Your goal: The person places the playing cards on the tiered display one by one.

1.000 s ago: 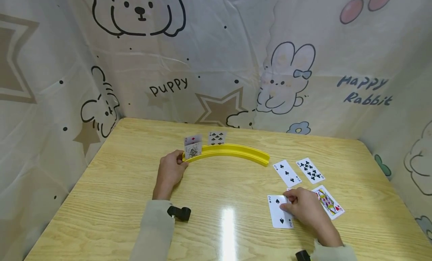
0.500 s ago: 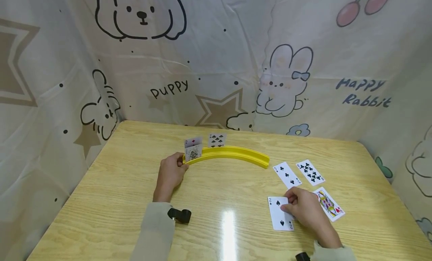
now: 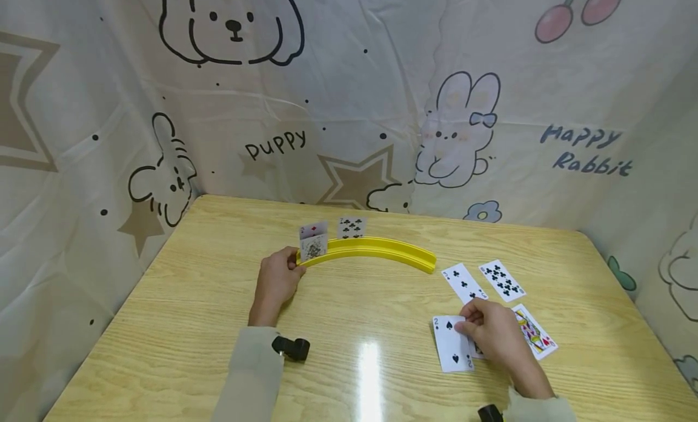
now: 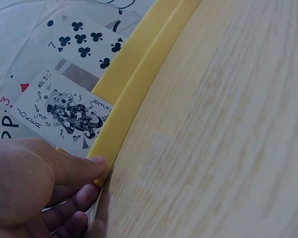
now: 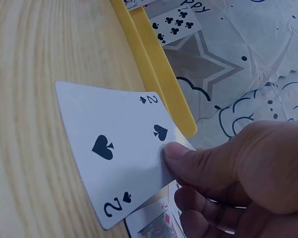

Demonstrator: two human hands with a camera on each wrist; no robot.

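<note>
My left hand (image 3: 277, 282) grips the left end of a curved yellow card holder (image 3: 376, 247), thumb on its front face in the left wrist view. A joker (image 4: 67, 113) stands in the holder beside that thumb, in front of a red diamond card (image 3: 313, 229). Farther along stands a seven of clubs (image 3: 351, 227). My right hand (image 3: 493, 334) pinches a two of spades (image 5: 114, 144) by its right edge between thumb and fingers, face up and slightly raised. Beneath it lies a mostly hidden card (image 5: 156, 223) with red diamond marks.
A three of clubs (image 3: 462, 281), another clubs card (image 3: 501, 281) and a face card with a red heart (image 3: 534, 332) lie face up on the wooden table (image 3: 191, 301). A printed curtain (image 3: 349, 107) hangs behind the table.
The right hand has raised and tilted the two of spades a little, and part of a card beneath now shows. My left hand stays at the holder's end.
</note>
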